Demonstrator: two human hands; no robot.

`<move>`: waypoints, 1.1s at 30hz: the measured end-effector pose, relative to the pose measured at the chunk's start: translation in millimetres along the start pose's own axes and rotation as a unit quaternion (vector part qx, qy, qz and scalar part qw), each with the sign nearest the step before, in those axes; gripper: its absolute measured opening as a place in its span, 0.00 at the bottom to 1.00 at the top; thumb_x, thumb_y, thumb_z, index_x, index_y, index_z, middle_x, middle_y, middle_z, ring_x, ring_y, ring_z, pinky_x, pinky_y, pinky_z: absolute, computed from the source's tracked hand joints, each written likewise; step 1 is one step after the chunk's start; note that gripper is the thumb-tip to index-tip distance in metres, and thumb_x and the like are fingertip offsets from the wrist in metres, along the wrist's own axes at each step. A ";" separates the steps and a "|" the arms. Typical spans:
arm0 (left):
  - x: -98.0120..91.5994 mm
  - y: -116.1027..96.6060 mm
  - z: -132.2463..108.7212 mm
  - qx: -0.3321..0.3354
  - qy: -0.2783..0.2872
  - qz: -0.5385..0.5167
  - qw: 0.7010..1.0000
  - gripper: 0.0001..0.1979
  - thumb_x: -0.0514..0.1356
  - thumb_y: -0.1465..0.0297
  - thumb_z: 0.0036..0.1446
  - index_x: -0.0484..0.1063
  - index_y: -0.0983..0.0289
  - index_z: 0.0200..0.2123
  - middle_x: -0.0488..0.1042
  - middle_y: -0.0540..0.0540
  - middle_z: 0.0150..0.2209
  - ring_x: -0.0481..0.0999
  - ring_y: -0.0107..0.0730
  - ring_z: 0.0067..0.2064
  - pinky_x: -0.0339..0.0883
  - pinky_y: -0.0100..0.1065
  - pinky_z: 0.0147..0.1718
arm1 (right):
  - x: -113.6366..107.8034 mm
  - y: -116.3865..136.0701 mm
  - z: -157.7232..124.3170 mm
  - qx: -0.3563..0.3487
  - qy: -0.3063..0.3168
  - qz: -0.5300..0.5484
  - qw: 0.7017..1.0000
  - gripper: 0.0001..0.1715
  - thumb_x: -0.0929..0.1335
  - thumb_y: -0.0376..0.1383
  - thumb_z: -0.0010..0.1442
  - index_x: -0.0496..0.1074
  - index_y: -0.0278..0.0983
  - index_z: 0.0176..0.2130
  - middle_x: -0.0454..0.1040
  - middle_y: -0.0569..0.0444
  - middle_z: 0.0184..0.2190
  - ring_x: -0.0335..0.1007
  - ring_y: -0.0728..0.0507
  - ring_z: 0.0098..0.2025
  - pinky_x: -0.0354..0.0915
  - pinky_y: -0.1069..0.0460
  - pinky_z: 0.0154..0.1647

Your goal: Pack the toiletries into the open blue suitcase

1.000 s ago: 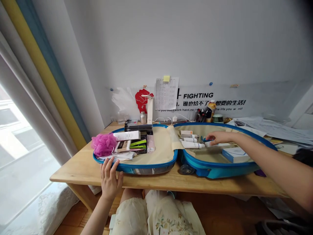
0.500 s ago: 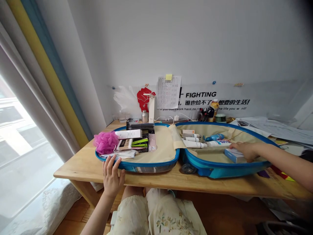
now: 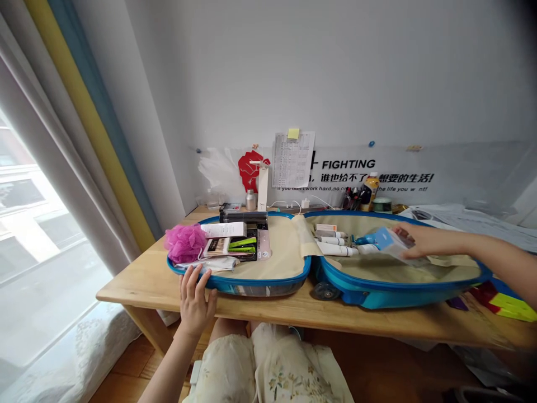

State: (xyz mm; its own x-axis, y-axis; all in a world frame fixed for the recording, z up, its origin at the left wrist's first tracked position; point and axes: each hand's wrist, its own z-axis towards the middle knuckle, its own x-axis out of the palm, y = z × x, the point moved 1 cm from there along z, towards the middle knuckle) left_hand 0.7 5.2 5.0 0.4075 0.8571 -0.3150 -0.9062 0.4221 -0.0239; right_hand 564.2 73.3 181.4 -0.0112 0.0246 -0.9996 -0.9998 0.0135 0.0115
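An open blue suitcase (image 3: pixel 268 286) lies flat on a wooden desk (image 3: pixel 142 280). My left hand (image 3: pixel 193 299) rests on the front rim of its left half, fingers spread, holding nothing. My right hand (image 3: pixel 419 240) is closed on a light blue box (image 3: pixel 388 240), lifted and tilted above the right half. Beside the box lie white tubes (image 3: pixel 335 249) and a small blue bottle (image 3: pixel 363 239). The left half holds a pink bath pouf (image 3: pixel 184 243), a long white box (image 3: pixel 224 229) and dark packets with green sticks (image 3: pixel 243 246).
Bottles, pens and a cable stand along the desk's back edge under a wall banner (image 3: pixel 369 170) and a pinned paper sheet (image 3: pixel 292 159). Papers (image 3: pixel 465 215) pile at the right. Colourful items (image 3: pixel 509 305) sit at the desk's right front. Curtains (image 3: pixel 75 140) hang left.
My right hand left the tubes, went to the light blue box at the front right of the case, then lifted it up and leftwards. My left hand stayed on the rim.
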 end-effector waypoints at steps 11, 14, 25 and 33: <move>-0.2 -0.9 0.4 -0.001 -0.003 -0.004 1.000 0.27 0.53 0.71 0.63 0.56 0.60 0.65 0.59 0.63 0.64 0.51 0.47 0.69 0.47 0.53 0.66 | -36.4 246.8 -3.8 -0.301 0.126 0.165 0.931 0.30 0.65 0.45 0.57 0.63 0.38 0.57 0.70 0.46 0.56 0.68 0.44 0.54 0.64 0.52 0.52; -0.3 -0.9 0.2 -0.001 -0.002 0.002 1.000 0.27 0.53 0.72 0.63 0.55 0.60 0.65 0.59 0.63 0.64 0.50 0.46 0.69 0.47 0.52 0.66 | -4.7 295.8 4.2 -0.317 0.160 0.143 0.924 0.28 0.69 0.44 0.54 0.67 0.37 0.52 0.73 0.47 0.51 0.71 0.43 0.49 0.66 0.52 0.48; -0.4 -1.6 -2.1 -0.018 0.011 0.005 1.000 0.27 0.53 0.71 0.63 0.55 0.60 0.65 0.60 0.63 0.64 0.50 0.47 0.69 0.45 0.54 0.66 | 39.8 345.3 16.4 -0.316 0.135 0.138 0.929 0.24 0.73 0.45 0.50 0.73 0.37 0.45 0.71 0.45 0.50 0.70 0.40 0.48 0.66 0.50 0.47; -1.0 -1.1 -0.5 -0.005 0.006 0.005 1.000 0.25 0.52 0.71 0.64 0.57 0.61 0.64 0.60 0.63 0.63 0.50 0.46 0.70 0.46 0.53 0.66 | -19.2 280.5 45.9 -0.276 0.084 0.197 0.937 0.20 0.66 0.47 0.60 0.73 0.39 0.48 0.75 0.49 0.49 0.72 0.45 0.48 0.65 0.52 0.50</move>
State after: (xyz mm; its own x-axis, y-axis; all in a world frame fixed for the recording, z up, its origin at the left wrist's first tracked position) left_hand 1.3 3.7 4.8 0.3981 0.8575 -0.3258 -0.9109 0.4114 -0.0303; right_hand 284.6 122.5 205.0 -0.3368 -0.2390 -0.9107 -0.7715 -0.4844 0.4125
